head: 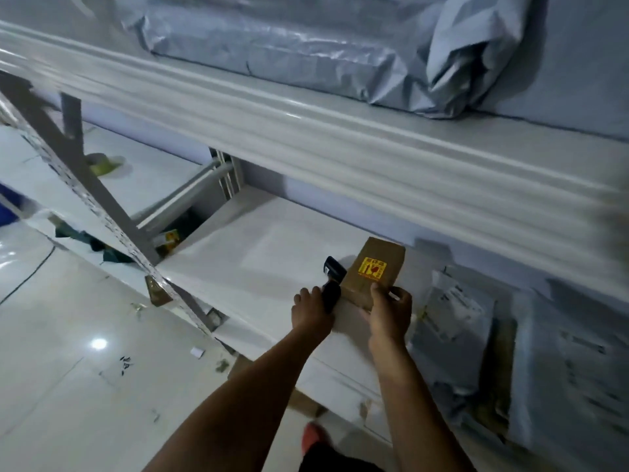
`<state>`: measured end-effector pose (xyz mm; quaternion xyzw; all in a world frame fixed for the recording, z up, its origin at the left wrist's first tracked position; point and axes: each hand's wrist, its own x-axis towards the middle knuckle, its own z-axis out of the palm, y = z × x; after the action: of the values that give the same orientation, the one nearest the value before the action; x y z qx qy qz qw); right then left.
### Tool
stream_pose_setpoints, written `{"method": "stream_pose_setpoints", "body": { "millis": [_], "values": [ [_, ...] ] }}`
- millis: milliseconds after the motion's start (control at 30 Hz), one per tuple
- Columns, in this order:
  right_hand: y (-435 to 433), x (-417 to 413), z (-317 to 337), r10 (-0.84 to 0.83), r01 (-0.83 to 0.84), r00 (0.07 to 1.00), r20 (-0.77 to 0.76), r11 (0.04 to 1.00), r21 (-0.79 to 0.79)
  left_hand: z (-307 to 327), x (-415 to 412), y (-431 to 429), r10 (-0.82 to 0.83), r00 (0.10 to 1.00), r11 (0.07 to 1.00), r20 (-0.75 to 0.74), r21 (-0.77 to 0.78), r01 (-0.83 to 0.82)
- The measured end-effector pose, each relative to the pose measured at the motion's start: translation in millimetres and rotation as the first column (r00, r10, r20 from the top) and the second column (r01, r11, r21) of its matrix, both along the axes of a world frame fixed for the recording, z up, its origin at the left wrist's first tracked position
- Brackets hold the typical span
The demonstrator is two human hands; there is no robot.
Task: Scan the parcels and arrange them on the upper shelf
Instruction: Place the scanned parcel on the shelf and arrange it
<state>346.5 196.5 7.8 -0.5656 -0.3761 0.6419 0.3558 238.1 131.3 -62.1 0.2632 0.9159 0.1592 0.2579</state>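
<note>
Head camera, and we are looking down along a white metal rack. Our left hand [311, 310] is out in front, fingers curled round a black scanner [332, 286], whose head tips toward the parcel beside it. Our right hand [388, 313] grips that brown parcel [377, 257], a small cardboard box, with the thumb on top at the near end and the fingers wrapped round its right side. The brown parcel lies lengthwise over the lower shelf [272, 253], close to the front edge and toward the right half. We cannot tell whether it rests on the board or is lifted just off it. A yellow sticker [372, 269] with red marks faces up on its top; the print is too small to read. The scanner sits right at the parcel's left edge, touching or nearly so.

Right of the parcel, at the right end of the lower shelf, grey mailer bags [456, 318] with white labels lie overlapping, all blurred. Above runs the front beam of the upper shelf [306, 131], and on it, toward the back, we see large crinkled plastic bags [289, 39]. At the left a perforated upright post [78, 185] crosses on a slant. Behind it, on a neighbouring shelf, sits a yellowish tape roll [103, 163]. Below lie glossy pale floor tiles [68, 335] scattered with scraps.
</note>
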Motion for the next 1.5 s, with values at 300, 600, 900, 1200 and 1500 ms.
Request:
{"method": "stream_pose_setpoints", "body": {
  "millis": [300, 600, 900, 1200, 1500],
  "values": [
    [55.2, -45.6, 11.7, -0.071, 0.068, 0.993, -0.097, 0.997, -0.031, 20.3, -67.8, 29.2, 0.133, 0.862, 0.943, 0.489, 0.206, -0.262],
    [7.3, -83.6, 20.6, -0.166, 0.037, 0.929, -0.331, 0.931, -0.362, 63.3, -122.8, 9.9, -0.042, 0.541, 0.712, 0.84, 0.405, -0.573],
    [-126.4, -129.4, 16.2, -0.168, -0.072, 0.727, -0.665, 0.946, -0.317, 95.2, -163.9, -89.2, -0.169, 0.553, 0.709, 0.816, 0.491, -0.506],
    [-229.1, -117.0, 18.9, -0.237, -0.077, 0.609, -0.757, 0.932, -0.353, 94.7, -145.4, -170.5, -0.45, 0.307, 0.695, 0.839, 0.545, -0.47],
    [-271.5, -75.4, 45.9, -0.257, 0.228, 0.936, -0.24, 0.963, -0.142, 115.5, -114.6, -199.7, -0.24, 0.308, 0.718, 0.921, 0.382, -0.582]
  ]
}}
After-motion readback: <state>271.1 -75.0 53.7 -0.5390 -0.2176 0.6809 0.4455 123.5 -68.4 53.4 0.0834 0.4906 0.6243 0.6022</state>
